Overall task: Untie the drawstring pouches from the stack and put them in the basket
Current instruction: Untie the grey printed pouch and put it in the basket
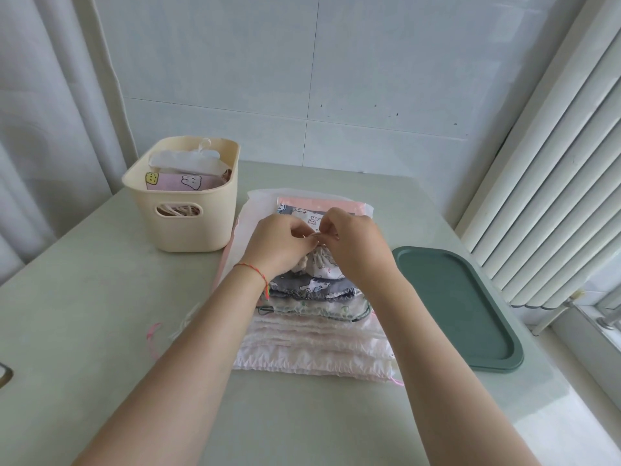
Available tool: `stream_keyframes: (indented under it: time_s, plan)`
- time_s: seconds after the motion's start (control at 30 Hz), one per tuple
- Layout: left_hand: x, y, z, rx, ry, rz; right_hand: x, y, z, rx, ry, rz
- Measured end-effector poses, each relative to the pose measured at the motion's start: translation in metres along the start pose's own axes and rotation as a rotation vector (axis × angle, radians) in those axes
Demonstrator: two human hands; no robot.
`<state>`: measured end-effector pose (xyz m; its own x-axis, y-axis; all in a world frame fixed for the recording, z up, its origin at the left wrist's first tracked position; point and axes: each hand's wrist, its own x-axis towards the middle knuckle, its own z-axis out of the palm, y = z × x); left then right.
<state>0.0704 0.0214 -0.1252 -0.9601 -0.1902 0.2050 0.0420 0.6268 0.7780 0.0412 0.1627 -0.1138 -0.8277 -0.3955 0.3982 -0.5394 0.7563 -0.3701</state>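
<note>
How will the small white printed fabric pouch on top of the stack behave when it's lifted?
The white printed pouch looks like thin, gathered cloth, so it will probably sag and fold. It seems flat and empty, so likely very light. Both the left hand and the right hand pinch its top, so it should not slip.

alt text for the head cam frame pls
Left hand and right hand pinch the gathered neck of a white printed pouch atop a stack of pouches on a table. A cream basket sits left, a green tray right.
</note>
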Motion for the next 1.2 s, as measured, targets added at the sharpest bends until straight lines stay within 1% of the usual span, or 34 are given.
stream_keyframes:
  time_s: [0.17, 0.27, 0.37, 0.47, 0.53, 0.57, 0.6, 0.63, 0.67, 0.7, 0.73, 0.8, 0.87, 1.0, 1.1, 1.2]
  plan:
    - [0.000, -0.001, 0.003, -0.040, 0.016, 0.000, 0.000, -0.001, 0.000, -0.113, -0.026, -0.010]
    - [0.000, 0.000, 0.005, -0.061, 0.018, 0.009, 0.001, -0.001, 0.002, -0.180, -0.061, -0.052]
    - [-0.002, 0.004, 0.007, -0.020, 0.030, 0.051, 0.000, 0.000, 0.003, -0.141, -0.076, -0.076]
    - [-0.002, 0.004, 0.004, 0.090, 0.040, 0.111, 0.000, 0.003, 0.002, 0.050, -0.100, -0.010]
    - [-0.002, 0.002, 0.001, 0.144, 0.065, 0.176, 0.000, 0.003, 0.000, 0.234, -0.182, 0.118]
    - [-0.002, 0.001, 0.001, 0.158, 0.086, 0.219, -0.001, 0.004, -0.001, 0.414, -0.225, 0.212]
    - [-0.001, 0.000, 0.001, 0.156, 0.111, 0.252, -0.002, 0.005, -0.002, 0.657, -0.267, 0.307]
    - [0.000, -0.002, 0.002, 0.132, 0.136, 0.271, -0.003, 0.006, -0.001, 0.908, -0.307, 0.390]
    - [0.000, -0.003, 0.004, 0.082, 0.151, 0.270, -0.003, 0.008, -0.002, 1.108, -0.340, 0.450]
    - [0.000, -0.004, 0.005, 0.015, 0.152, 0.264, -0.003, 0.010, -0.002, 1.223, -0.354, 0.490]
    - [0.000, -0.005, 0.006, -0.052, 0.142, 0.265, -0.003, 0.012, -0.003, 1.282, -0.353, 0.524]
    - [0.000, -0.005, 0.007, -0.124, 0.107, 0.285, -0.002, 0.014, -0.005, 1.322, -0.334, 0.567]
    - [-0.001, -0.005, 0.010, -0.127, 0.085, 0.298, -0.001, 0.016, -0.005, 1.326, -0.320, 0.588]
    - [0.002, -0.009, 0.013, -0.031, 0.148, 0.277, -0.001, 0.016, -0.003, 1.311, -0.328, 0.579]
    - [0.005, -0.012, 0.013, -0.010, 0.169, 0.273, 0.000, 0.018, -0.004, 1.308, -0.320, 0.572]
    - [0.003, -0.010, 0.013, -0.107, 0.151, 0.191, -0.001, 0.019, -0.005, 1.272, -0.318, 0.533]
